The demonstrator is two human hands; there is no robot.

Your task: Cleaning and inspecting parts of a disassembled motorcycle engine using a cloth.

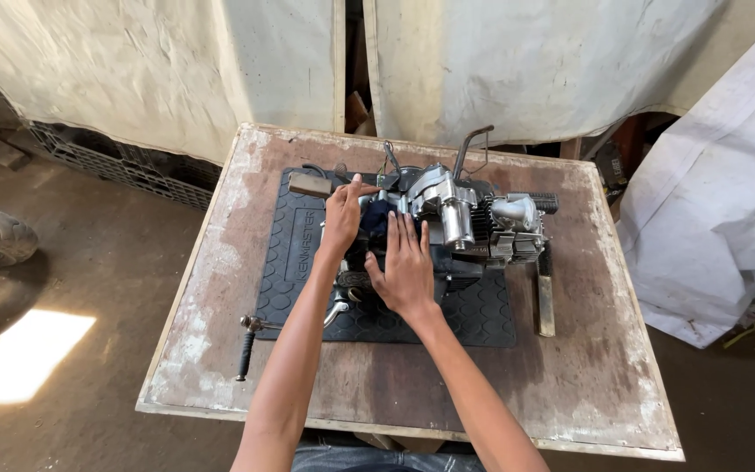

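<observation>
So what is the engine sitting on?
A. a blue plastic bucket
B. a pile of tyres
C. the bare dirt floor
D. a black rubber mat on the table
D: the engine rests on a black rubber mat with a bumpy pattern, laid on the worn wooden table, and both hands, left hand and right hand, are pressed against it.

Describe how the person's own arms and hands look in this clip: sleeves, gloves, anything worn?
Both arms are bare from the bottom edge of the picture to the fingertips: no sleeves show. The left hand and the right hand wear no gloves, and no watch, bracelet or ring can be seen. The forearms are slim. Blue denim trousers show between them at the bottom edge.
</observation>
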